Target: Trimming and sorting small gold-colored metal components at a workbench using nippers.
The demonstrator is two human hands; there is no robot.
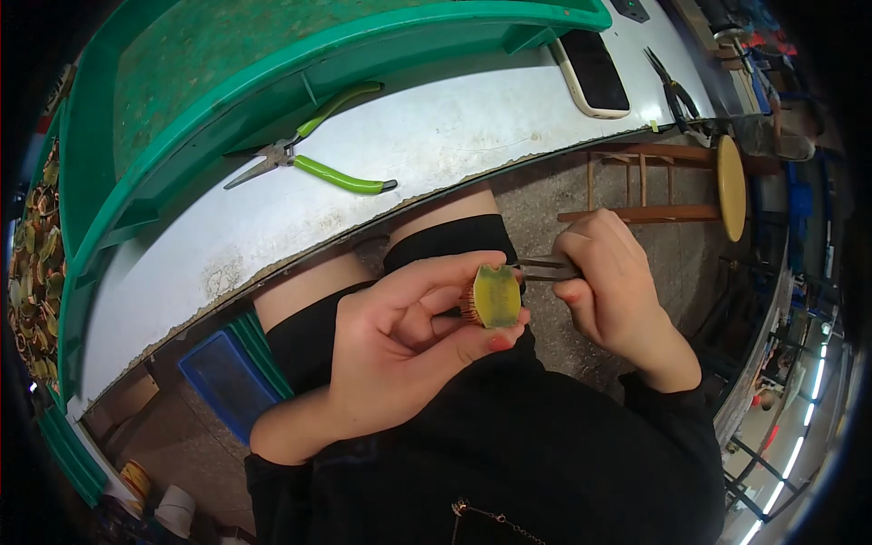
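Over my lap, my left hand (pixel 400 336) pinches a small yellow-green coil part (pixel 498 296) between thumb and fingers. Its broad face is smooth, and fine copper-coloured wire ends show along its left side. My right hand (pixel 609 282) is closed around a dark metal tool with two thin prongs (pixel 545 269). The prongs point left and reach the part's right edge near the top; whether they touch it I cannot tell. Most of the tool is hidden in my fist.
Green-handled pliers (pixel 336 173) lie spread on the white table (pixel 436 136) beside a large green tray (pixel 336 54). A phone (pixel 592 77) and dark pliers (pixel 674 95) lie at the right. Many similar parts (pixel 36 272) fill the far left. A stool (pixel 730 189) and blue bin (pixel 232 381) stand below.
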